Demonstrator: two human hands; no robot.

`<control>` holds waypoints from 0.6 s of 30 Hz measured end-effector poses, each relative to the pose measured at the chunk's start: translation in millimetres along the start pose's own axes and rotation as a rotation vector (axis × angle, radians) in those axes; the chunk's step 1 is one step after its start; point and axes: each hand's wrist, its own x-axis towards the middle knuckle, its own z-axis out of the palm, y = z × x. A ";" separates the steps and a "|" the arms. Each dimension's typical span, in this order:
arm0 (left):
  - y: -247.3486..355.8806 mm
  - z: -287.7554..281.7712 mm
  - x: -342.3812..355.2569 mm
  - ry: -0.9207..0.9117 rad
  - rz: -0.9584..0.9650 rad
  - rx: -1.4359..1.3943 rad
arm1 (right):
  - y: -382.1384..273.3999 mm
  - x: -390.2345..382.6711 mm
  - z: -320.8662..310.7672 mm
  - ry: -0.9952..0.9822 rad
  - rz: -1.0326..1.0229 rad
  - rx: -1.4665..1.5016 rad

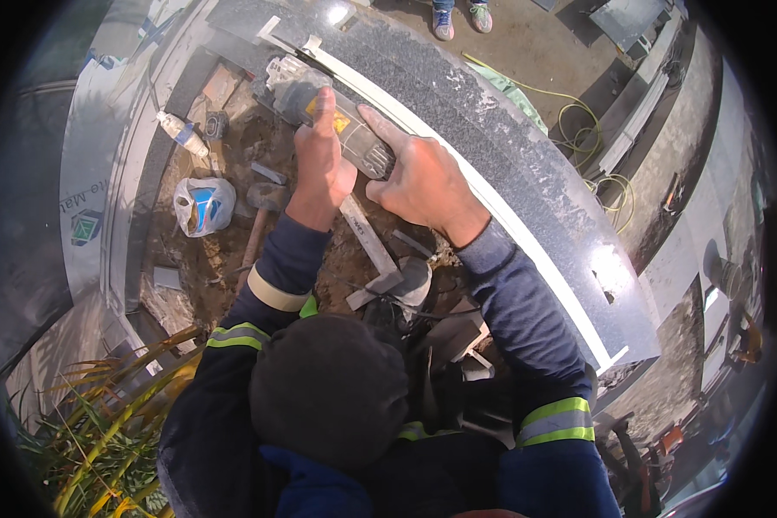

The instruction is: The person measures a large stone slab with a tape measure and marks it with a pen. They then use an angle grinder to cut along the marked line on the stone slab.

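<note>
A dusty angle grinder (364, 148) with a yellow label lies between my two hands, over the near edge of a dark grey stone slab (492, 129). My left hand (324, 168) is closed on the grinder's near side, thumb pointing up. At the rear of its body, my right hand (432, 181) grips it with the index finger stretched along the casing. A long white tape strip (509, 220) runs along the slab, bent by the lens. The grinder's head sits near the strip's far left end; its disc shows only as a thin dark edge.
On the dirt at left are a plastic bottle (183, 134), a white plastic bag (211, 211) and a hammer (266, 198). A pale bar (367, 240) lies below my hands. Beyond the slab are a yellow hose (591, 112) and another person's shoes (443, 24). Leaves (104, 449) stand lower left.
</note>
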 end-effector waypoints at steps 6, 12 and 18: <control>3.8 -0.6 2.3 0.033 -0.056 -0.039 | -1.4 3.5 -0.7 -0.025 0.012 -0.015; 0.0 -3.6 7.4 0.053 0.014 -0.049 | -0.8 6.2 2.1 -0.007 -0.003 -0.022; 3.3 -3.7 8.0 0.097 -0.033 -0.035 | 0.4 7.2 4.5 -0.002 -0.006 -0.061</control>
